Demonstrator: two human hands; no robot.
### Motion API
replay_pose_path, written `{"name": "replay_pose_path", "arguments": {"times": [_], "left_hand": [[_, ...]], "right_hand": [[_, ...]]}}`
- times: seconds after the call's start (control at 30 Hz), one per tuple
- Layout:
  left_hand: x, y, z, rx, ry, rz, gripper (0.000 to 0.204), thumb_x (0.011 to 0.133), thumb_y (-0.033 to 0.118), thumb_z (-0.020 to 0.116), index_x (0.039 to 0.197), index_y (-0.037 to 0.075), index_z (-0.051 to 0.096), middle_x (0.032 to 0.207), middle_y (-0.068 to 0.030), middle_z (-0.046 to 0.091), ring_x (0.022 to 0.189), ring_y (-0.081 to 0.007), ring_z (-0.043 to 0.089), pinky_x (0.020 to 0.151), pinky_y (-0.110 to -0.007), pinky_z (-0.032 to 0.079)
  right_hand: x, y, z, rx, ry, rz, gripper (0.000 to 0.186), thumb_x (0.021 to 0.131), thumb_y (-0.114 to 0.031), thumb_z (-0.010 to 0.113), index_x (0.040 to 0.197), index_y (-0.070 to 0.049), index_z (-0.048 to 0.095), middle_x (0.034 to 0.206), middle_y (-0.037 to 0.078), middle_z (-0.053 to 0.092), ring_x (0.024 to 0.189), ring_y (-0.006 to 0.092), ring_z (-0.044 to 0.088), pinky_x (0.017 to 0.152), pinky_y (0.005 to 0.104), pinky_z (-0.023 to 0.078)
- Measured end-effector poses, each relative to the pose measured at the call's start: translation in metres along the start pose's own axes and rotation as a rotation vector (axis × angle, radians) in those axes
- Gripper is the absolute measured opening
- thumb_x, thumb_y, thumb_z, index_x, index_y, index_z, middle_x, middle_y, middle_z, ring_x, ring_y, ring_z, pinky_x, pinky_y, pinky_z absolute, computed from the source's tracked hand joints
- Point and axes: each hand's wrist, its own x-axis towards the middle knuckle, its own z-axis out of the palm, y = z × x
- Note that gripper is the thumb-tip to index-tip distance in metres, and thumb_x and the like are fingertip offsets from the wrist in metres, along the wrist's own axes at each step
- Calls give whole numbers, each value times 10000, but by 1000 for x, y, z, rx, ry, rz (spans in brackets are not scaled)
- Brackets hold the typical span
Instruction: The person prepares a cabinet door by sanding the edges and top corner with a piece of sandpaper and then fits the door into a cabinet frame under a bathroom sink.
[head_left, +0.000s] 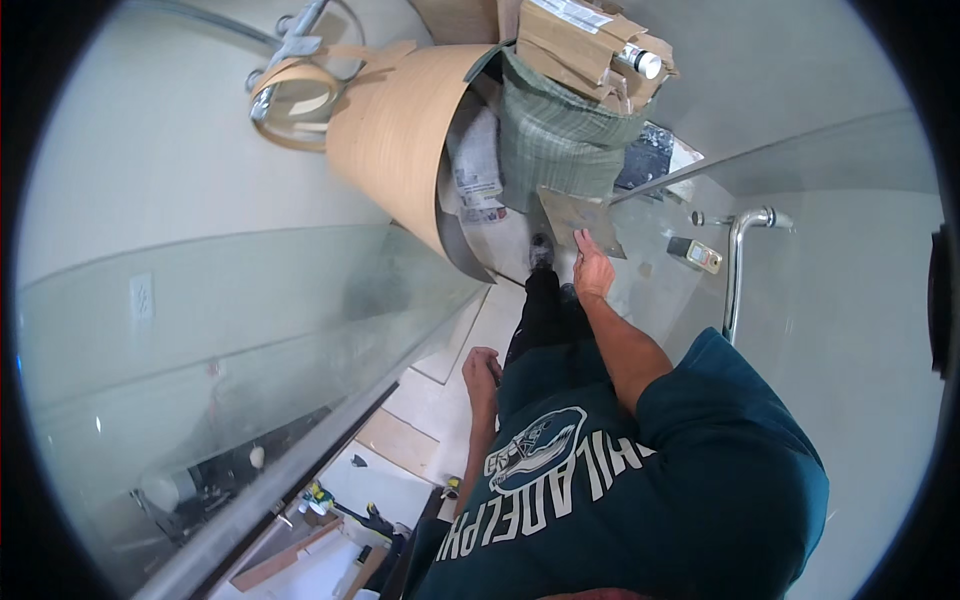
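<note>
My right hand (593, 268) reaches forward and grips the near edge of a flat, square, brown-grey board (590, 222), with two fingers stretched over its face. The board is held tilted in front of a stuffed green woven sack (560, 130). Whether it touches the sack I cannot tell. My left hand (482, 368) hangs low beside my left hip, away from everything, its fingers loosely curled and nothing showing in them. A large roll of wood-grain sheet (385, 130) stands left of the sack, with a printed bag (475, 150) inside its opening.
Torn cardboard (565, 45) and a white tube (640, 60) top the sack. A glass panel (230, 330) runs along my left. At right are a metal door handle (738, 260) and a small boxy device (694, 254). Power tools (345, 508) lie behind at lower left.
</note>
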Motion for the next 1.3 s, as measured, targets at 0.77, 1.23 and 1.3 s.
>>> {"name": "replay_pose_path", "arguments": {"times": [0.77,1.23,1.3], "left_hand": [[-219,-112,-241,-349,431,142,841,933,421,778,1533,-1,365,1381,-184,576,621,-78,558,529,-222,453],[-269,-126,-256,-561,896,207,426,1085,407,538,1151,-4,629,814,-48,685,644,-142,714,459,-245,430],[-272,-109,-254,-570,845,300,426,1087,400,535,1163,-9,628,825,-58,694,631,-142,706,470,-256,449]], "right_hand": [[-273,-229,-33,453,-1496,-427,328,1038,-394,649,1114,-76,685,718,-67,533,563,36,439,498,237,339],[-379,-295,58,200,-1605,-1010,633,957,-452,730,1408,-38,569,1304,134,672,1165,232,623,988,353,488],[-401,-301,55,107,-1770,-990,638,947,-482,735,1385,-41,590,1245,116,688,1078,218,641,909,339,506]]}}
